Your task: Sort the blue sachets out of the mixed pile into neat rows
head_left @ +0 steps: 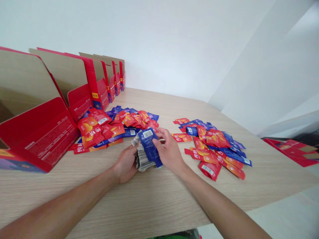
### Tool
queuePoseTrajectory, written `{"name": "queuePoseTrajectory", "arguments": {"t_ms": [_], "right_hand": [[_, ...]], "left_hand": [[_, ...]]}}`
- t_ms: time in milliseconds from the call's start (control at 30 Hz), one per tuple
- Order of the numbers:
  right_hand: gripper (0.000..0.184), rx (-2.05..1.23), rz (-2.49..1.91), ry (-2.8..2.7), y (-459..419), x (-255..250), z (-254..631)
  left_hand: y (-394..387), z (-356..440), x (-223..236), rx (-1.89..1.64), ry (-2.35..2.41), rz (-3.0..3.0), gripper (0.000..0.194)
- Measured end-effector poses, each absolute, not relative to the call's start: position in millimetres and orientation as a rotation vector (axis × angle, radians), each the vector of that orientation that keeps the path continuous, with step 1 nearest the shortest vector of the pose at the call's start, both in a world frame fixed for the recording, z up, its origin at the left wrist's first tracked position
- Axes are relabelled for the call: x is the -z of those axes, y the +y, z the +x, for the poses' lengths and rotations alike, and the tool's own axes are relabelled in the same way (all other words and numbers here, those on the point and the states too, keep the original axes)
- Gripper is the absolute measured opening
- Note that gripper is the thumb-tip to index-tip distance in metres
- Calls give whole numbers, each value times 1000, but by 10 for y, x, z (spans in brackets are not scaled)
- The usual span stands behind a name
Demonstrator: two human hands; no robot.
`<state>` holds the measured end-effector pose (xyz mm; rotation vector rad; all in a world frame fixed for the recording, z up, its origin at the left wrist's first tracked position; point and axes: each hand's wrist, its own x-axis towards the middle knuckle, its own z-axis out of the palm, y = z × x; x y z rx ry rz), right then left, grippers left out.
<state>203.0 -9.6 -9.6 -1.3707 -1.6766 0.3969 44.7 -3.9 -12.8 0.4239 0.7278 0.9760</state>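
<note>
A pale wood-grain table (159, 202) spreads below me, with a plain white wall (159, 43) rising behind its far edge. My left hand (126, 166) is closed around the left side of a bundle of thin grey-and-white slips (144, 162), fingers wrapped to its far side, over the near middle of the table. My right hand (171, 151) pinches the right edge of a blue packet (149, 146), thumb laid on its face; the packet lies slantwise over the top of the bundle, its white barcode label at the far end. Just beyond my left fingers, a loose heap of red and blue packets (91, 131) runs from the cartons toward the middle, the pieces overlapping at all angles. To the right of my right hand, apart from it, lies a second heap of red and blue packets (218, 139), some of them face down with barcodes showing. Along the left side, a row of open red cartons (47, 139) stretches from near me to the far wall, brown inside. At the far right, beyond the table's edge, sits another red box (291, 151).
</note>
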Motion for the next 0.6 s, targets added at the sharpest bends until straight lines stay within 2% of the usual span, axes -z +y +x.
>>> {"name": "queuePoseTrajectory", "arguments": {"t_ms": [133, 300, 433, 600], "right_hand": [[44, -173, -1366, -1875, -27, 306, 1955], [44, 24, -1339, -2066, -274, 271, 1813], [58, 140, -1449, -2118, -392, 227, 1726], [39, 120, -1469, -2242, -359, 207, 1774]], "left_hand": [[-36, 432, 105, -990, 758, 404, 19], [-32, 423, 118, -1022, 780, 394, 17], [-25, 417, 125, -1024, 788, 409, 19], [-26, 406, 132, -1062, 794, 396, 14]]}}
